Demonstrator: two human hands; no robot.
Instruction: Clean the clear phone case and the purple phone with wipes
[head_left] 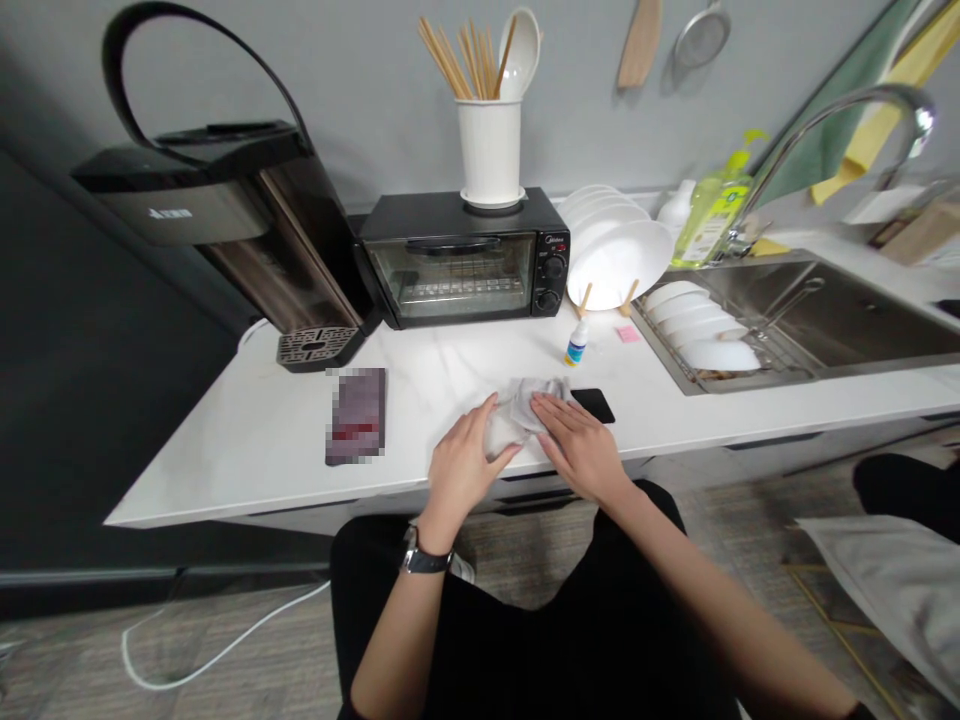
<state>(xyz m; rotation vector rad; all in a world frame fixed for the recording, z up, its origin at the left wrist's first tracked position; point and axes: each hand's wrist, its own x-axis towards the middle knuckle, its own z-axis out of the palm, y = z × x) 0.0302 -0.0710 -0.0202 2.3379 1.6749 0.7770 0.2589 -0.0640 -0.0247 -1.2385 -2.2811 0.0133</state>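
A crumpled light grey cloth (531, 398) lies on the white counter in front of me. My right hand (581, 440) presses on it with its fingers together and nearly straight. My left hand (466, 455) curves its thumb and fingers around the left side of a pale, whitish thing (501, 430) at the cloth's edge; whether this is part of the cloth or a separate object I cannot tell. Beside the right hand lies a flat black object (594, 405), partly behind the fingers. A small white bottle with a blue and yellow label (577, 343) stands just behind the cloth.
A blurred-out dark pouch-like item (358, 416) lies to the left. Behind stand a drinks machine (300, 240), a toaster oven (457, 270) bearing a utensil holder (491, 150), and racked plates (619, 250). Bowls (701, 325) sit by the sink (847, 300). A pink note (628, 334) lies nearby.
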